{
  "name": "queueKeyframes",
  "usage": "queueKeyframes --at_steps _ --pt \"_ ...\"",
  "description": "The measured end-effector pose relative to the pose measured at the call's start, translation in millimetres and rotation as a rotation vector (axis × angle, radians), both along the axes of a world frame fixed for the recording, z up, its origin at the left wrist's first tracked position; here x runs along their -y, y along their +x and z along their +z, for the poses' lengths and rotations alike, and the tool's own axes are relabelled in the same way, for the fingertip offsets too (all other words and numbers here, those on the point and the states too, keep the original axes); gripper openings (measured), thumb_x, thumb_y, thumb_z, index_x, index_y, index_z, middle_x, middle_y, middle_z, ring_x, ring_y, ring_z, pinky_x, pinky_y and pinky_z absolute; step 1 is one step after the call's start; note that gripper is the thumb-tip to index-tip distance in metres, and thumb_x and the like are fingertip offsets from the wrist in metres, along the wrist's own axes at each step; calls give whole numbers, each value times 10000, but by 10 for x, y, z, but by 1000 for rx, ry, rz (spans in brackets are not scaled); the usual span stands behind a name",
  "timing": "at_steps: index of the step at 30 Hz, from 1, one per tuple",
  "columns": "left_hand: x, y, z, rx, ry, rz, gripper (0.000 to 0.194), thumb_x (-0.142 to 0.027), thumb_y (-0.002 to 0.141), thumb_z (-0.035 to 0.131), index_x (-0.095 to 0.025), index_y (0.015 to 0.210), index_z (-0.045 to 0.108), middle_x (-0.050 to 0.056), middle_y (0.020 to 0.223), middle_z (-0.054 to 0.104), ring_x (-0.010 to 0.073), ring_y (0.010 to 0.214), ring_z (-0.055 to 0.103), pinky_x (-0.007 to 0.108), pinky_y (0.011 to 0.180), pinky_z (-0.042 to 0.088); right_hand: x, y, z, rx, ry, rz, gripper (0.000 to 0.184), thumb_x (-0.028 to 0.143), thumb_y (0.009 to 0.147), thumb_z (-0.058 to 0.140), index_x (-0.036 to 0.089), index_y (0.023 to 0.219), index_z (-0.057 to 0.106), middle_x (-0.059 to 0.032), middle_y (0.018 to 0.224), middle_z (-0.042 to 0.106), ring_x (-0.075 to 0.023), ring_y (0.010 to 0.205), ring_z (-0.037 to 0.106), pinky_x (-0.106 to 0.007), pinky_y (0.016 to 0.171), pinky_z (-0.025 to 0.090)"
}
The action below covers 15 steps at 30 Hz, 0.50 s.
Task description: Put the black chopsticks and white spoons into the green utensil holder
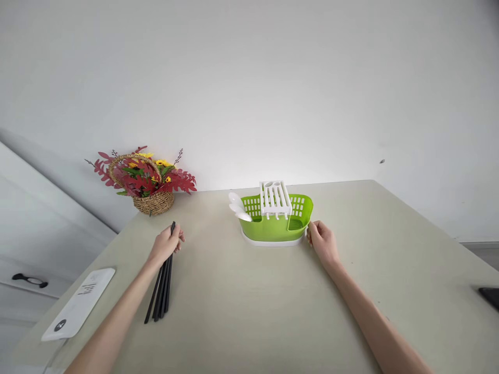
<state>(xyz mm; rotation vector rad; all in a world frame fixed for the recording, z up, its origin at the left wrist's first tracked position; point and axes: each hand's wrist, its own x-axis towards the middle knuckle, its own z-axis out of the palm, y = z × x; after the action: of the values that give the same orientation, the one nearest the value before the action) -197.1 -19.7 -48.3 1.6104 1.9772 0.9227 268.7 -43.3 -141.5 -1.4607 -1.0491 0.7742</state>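
A green plastic cutlery holder (268, 231) stands upright on the table, on a white base tray (273, 243). Its white slotted rack (276, 200) spans the middle, and several white spoons (237, 205) lean out of the left compartment. At the holder's right end, my right hand (323, 241) is closed, with its fingertips against that end; the exact grip is partly hidden. Left of the holder, my left hand (168, 243) is closed around the upper end of a bundle of black chopsticks (162, 291), whose lower ends fan out slightly toward me.
A wicker basket (154, 202) of red and yellow artificial flowers stands at the back left, near the wall. A white rectangular box (80, 304) lies at the left table edge, beside a white cabinet (31, 234). A dark object (489, 297) sits at the right edge.
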Motion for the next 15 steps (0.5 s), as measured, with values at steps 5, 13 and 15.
queueKeyframes --at_steps 5,13,15 --pt "-60 -96 -127 -296 62 -27 343 -524 851 497 -239 705 619 89 814 720 282 860 683 355 807 534 7 -10 15 8 -1 4 453 616 934 540 244 677 507 28 554 549 -149 525 474 -278 551 384" --pt "-45 -137 -360 -572 173 -54 379 -532 887 438 -234 715 598 161 999 659 362 1052 619 494 1032 471 6 -5 -1 -2 0 11 448 603 938 549 242 675 510 25 559 556 -148 522 480 -280 546 387" --pt "-53 -140 -394 -617 189 -58 377 -531 890 445 -234 708 589 158 1019 643 363 1071 607 493 1043 469 0 0 -10 2 -3 9 450 609 939 544 244 678 511 27 557 556 -149 526 482 -279 549 387"
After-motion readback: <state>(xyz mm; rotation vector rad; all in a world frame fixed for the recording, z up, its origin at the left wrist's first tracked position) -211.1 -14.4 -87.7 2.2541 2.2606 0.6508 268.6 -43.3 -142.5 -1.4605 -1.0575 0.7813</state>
